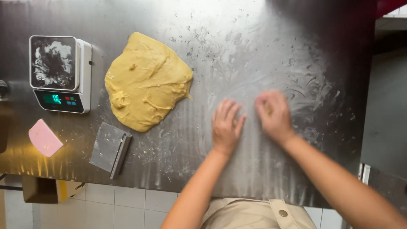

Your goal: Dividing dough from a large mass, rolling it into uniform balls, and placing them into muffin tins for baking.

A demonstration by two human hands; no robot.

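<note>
Left hand (pixel 226 125) flat, fingers spread, empty, on a floured steel table (pixel 263 51); right hand (pixel 275 113) cupped over a dough piece (pixel 268 109); dough mass (pixel 146 80), scale (pixel 60 74), scraper (pixel 110 148) well left

Bare forearms, no sleeves; beige apron (pixel 254 214) with round button on strap.

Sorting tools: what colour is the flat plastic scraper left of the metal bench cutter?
Pink plastic scraper, head view.
</note>
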